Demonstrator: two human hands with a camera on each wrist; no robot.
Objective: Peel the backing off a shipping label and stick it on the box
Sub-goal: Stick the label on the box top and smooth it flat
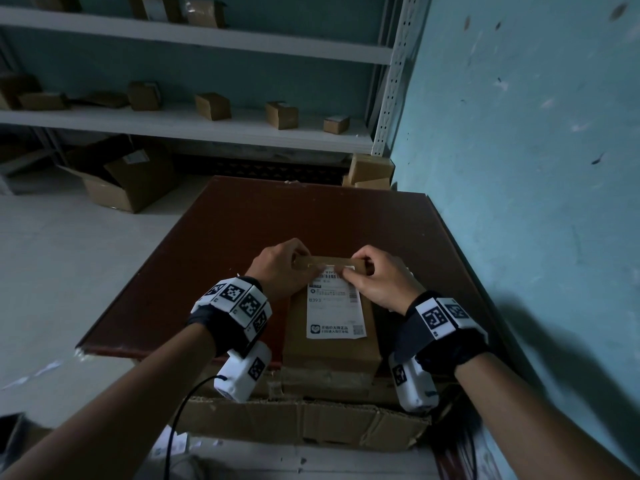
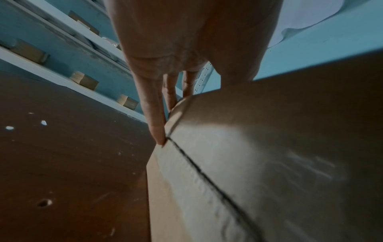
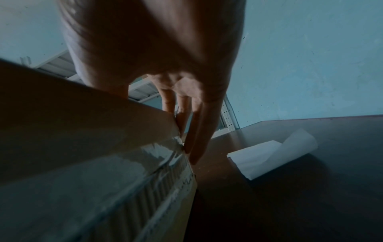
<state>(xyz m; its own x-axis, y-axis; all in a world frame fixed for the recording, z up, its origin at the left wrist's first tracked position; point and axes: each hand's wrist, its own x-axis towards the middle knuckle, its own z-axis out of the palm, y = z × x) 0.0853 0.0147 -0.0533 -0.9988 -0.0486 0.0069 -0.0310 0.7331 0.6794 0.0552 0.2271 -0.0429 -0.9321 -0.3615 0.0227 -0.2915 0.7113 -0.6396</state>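
A brown cardboard box lies on the dark brown table, close to its near edge. The white shipping label sits flat on the box's top, printed side up. My left hand and right hand are at the far end of the box, thumbs on the label's far edge. In the left wrist view my left hand's fingers run straight down the box side. My right hand's fingers lie likewise against the box. The peeled backing lies curled on the table to the right.
White metal shelves with several small cardboard boxes stand behind the table. An open carton sits on the floor at the left. A blue wall runs along the table's right side. Flattened cardboard lies below the table's near edge.
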